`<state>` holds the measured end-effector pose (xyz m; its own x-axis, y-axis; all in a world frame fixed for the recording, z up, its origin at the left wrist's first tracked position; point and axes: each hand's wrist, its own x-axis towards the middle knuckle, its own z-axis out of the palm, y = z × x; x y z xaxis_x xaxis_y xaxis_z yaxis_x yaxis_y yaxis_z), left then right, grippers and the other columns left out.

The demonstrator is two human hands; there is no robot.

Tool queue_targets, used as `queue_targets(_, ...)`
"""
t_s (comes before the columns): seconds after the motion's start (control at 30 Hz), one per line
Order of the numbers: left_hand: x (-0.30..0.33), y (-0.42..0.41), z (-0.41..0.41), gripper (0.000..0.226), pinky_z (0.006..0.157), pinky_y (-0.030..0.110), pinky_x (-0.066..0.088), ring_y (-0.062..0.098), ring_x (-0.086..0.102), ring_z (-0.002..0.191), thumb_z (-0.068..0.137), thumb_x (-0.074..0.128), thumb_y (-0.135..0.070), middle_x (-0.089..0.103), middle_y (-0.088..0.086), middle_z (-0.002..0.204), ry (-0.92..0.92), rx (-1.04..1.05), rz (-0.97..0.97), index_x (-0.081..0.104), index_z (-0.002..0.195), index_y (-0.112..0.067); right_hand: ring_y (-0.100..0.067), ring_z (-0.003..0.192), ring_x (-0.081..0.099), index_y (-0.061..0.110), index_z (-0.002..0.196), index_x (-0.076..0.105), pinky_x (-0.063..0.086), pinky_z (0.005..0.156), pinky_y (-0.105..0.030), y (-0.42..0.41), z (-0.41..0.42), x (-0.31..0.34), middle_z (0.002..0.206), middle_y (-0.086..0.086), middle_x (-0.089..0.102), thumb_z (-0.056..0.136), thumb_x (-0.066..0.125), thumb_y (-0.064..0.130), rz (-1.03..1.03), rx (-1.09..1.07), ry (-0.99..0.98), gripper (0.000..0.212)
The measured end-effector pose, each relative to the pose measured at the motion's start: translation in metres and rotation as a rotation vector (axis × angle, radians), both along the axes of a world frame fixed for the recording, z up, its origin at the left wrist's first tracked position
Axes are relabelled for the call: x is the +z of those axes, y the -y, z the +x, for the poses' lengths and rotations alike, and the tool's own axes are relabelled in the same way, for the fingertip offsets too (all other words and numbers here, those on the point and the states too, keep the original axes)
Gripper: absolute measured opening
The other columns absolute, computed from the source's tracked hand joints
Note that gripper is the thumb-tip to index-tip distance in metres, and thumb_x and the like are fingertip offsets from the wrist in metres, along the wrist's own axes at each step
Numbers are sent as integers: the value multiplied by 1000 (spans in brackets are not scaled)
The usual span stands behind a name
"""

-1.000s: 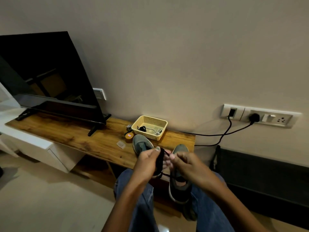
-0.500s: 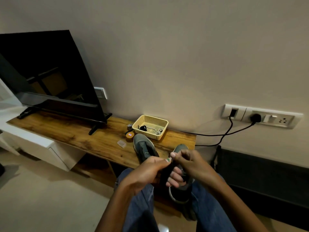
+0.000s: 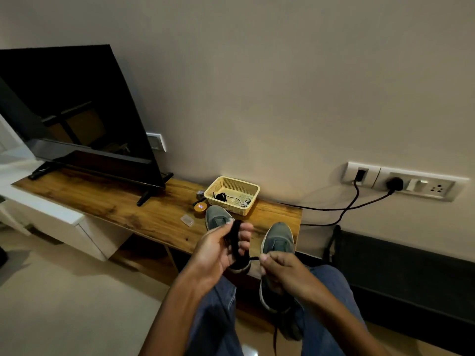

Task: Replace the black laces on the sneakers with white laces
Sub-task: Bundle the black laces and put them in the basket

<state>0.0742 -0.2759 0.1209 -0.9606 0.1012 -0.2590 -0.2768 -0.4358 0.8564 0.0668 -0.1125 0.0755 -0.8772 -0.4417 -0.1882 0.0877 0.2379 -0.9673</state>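
Two grey-green sneakers stand on the wooden shelf [image 3: 154,217], toes toward the wall: the left sneaker [image 3: 217,218] partly behind my left hand, the right sneaker [image 3: 279,240] partly under my right hand. A black lace [image 3: 235,241] is wound in loops round the fingers of my left hand [image 3: 221,250], which holds the bundle above the left sneaker. My right hand [image 3: 279,272] pinches the lace's free end, stretched short between the hands. White laces [image 3: 244,201] lie in the yellow basket [image 3: 253,201] behind the sneakers, beside a small black bundle.
A television [image 3: 66,111] stands on the left of the shelf. A small orange tin [image 3: 200,208] and a clear plastic piece [image 3: 187,220] lie beside the left sneaker. Black cables [image 3: 344,209] run from the wall sockets [image 3: 401,183]. My jeans-clad knees fill the bottom.
My hands have drawn apart. The left hand rose with the lace coil now showing round its fingers, and the right hand dropped lower right, pulling the free end taut.
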Motion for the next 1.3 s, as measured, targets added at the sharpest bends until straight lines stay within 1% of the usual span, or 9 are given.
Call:
queue_targets(0.2,-4,-2,5,37,62,21,48,15,62,66,102,36,-21,67,9,78,-20,-390,-334,67,97,-1,-14,61,49,18,71,56,39,62,-33,-3,-20,18,62,2,52,97,51,31,101,-117,-218,30)
queue_targets(0.37,-12,-10,-4,34,66,23,51,14,65,70,102,38,-22,68,9,78,-36,-205,-543,65,96,-3,-3,62,63,19,78,54,48,56,-22,5,-6,24,67,4,60,100,47,27,96,-118,-283,24)
queue_targets(0.43,-11,-15,-5,35,64,22,51,14,65,68,103,37,-18,69,6,75,-64,-28,-496,67,88,-7,2,67,58,25,79,55,45,64,-21,8,2,18,69,10,59,101,44,28,159,-89,-373,25)
queue_targets(0.53,-5,-19,-5,38,59,17,55,10,70,65,104,32,-15,73,3,72,-22,201,-152,65,87,-8,1,58,48,24,74,53,37,60,-24,14,13,2,60,13,52,102,40,28,113,1,-258,31)
queue_targets(0.63,-6,-15,-6,37,57,17,55,10,69,63,104,31,-18,73,6,75,47,261,194,64,92,-4,-1,39,34,18,74,52,27,46,-20,14,14,-10,46,10,39,103,38,26,-31,33,-18,34)
queue_targets(0.73,-7,-8,-5,34,54,18,52,6,62,54,102,34,-20,65,0,64,119,254,327,63,91,-7,-2,38,33,13,74,54,27,43,-17,5,5,-13,44,10,38,102,41,25,-44,-39,11,33)
queue_targets(0.9,-6,-9,0,34,47,13,41,3,47,46,101,35,-23,51,-4,56,148,46,183,60,83,-7,1,50,46,19,69,59,36,55,-20,-5,-14,-3,51,10,53,98,50,21,73,-162,-153,30)
queue_targets(1.03,-11,-14,4,39,51,13,43,4,50,53,103,34,-21,56,-2,63,80,-132,-114,65,85,-5,-12,73,61,19,79,65,47,68,-36,-7,-21,10,75,-2,65,94,57,25,182,-230,-307,18)
queue_targets(1.3,-13,-25,2,37,49,13,39,3,47,49,103,36,-23,53,-4,57,88,-17,-222,63,81,-9,0,70,62,19,81,68,47,61,-12,6,-10,26,73,5,67,88,66,12,83,-346,-348,10)
